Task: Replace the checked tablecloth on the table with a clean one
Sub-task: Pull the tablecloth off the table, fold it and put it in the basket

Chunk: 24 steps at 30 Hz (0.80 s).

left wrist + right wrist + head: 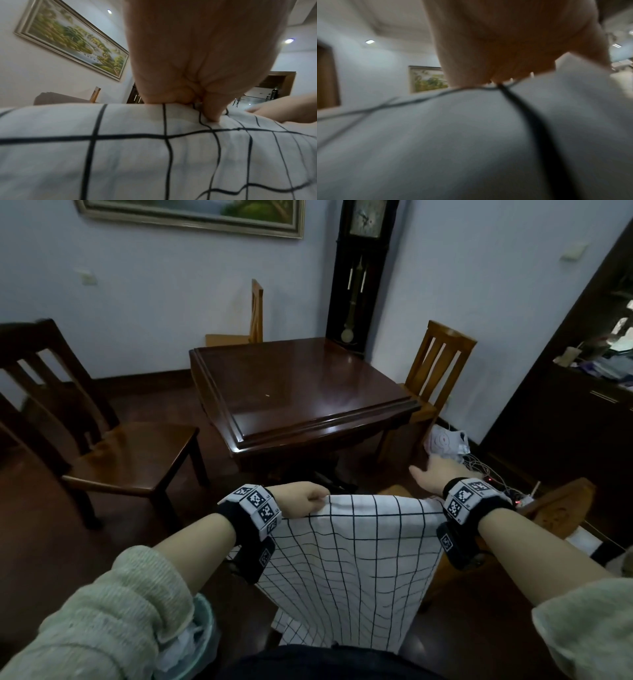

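Observation:
The white tablecloth with black checks (346, 559) hangs folded in front of me, short of the bare dark wooden table (301, 392). My left hand (308, 498) grips its top left edge in a fist; the left wrist view shows the left hand (197, 94) with thumb and fingers pinching the tablecloth (137, 155). My right hand (433, 475) is over the top right corner with thumb and fingers stretched forward. The blurred right wrist view shows the right hand (505, 47) with the tablecloth (453, 135) lying against the palm.
A dark chair (113, 460) stands left of the table, with light wooden chairs behind (255, 316) and to the right (435, 364). A tall clock (359, 275) stands in the corner. Cables and a white bag (448, 443) lie on the floor at right. A lined bin (191, 645) is by my left elbow.

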Motion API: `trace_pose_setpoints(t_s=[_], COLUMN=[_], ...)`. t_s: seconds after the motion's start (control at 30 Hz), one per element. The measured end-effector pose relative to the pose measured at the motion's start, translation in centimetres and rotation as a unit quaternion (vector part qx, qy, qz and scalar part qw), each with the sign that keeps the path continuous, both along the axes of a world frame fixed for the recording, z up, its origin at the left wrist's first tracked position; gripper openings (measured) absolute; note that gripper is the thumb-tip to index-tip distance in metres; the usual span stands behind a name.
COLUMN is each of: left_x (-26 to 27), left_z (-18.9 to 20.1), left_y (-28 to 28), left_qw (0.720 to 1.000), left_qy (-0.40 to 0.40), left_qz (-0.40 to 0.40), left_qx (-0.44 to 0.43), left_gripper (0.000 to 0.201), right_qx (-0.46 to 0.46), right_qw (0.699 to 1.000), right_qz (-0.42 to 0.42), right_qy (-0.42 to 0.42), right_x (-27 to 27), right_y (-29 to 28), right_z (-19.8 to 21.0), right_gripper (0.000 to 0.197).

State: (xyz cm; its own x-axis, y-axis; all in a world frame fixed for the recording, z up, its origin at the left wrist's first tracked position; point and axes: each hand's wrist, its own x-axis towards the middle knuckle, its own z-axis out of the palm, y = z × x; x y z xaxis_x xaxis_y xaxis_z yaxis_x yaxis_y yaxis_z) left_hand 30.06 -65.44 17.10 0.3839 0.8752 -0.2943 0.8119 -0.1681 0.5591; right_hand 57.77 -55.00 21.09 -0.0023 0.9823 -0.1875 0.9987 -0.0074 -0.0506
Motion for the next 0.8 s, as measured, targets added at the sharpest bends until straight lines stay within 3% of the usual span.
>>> trace_pose_setpoints(t_s=[0.07,0.13,0.23,0.37,0.53,0.8], left_x=[0.2,0.4,0.6,0.3,-1.5,-4.8], left_z=[0.0,0.0,0.4,0.5,-1.6,-1.8], left_y=[0.4,0.8,1.0,0.7,-0.3,-1.2], left_qw=[1.0,0.998,0.994,0.995,0.993,0.987], left_qy=[-0.012,-0.041,-0.078,-0.068,0.055,0.044], left_qz=[0.01,0.022,0.018,0.009,0.091,0.122], left_qx=[-0.011,-0.034,-0.068,-0.075,-0.048,-0.092], left_gripper=[0.032,0.032,0.026,0.025,0.049,0.044], right_qx=[0.002,-0.109,-0.217,-0.157,-0.152,-0.182], right_qw=[0.988,0.948,0.916,0.923,0.926,0.932], right_qz=[0.122,0.249,0.322,0.345,0.331,0.279], right_qy=[0.094,0.163,0.103,0.073,0.099,0.146], right_x=[-1.3,-3.4,-5.2,-5.1,-4.4,-4.3], right_y=[-0.9,-3.1,-5.1,-5.6,-5.7,-5.1], right_z=[0.7,1.9,1.6,-0.9,-1.8,-2.3], right_gripper=[0.056,0.049,0.054,0.026,0.033,0.027])
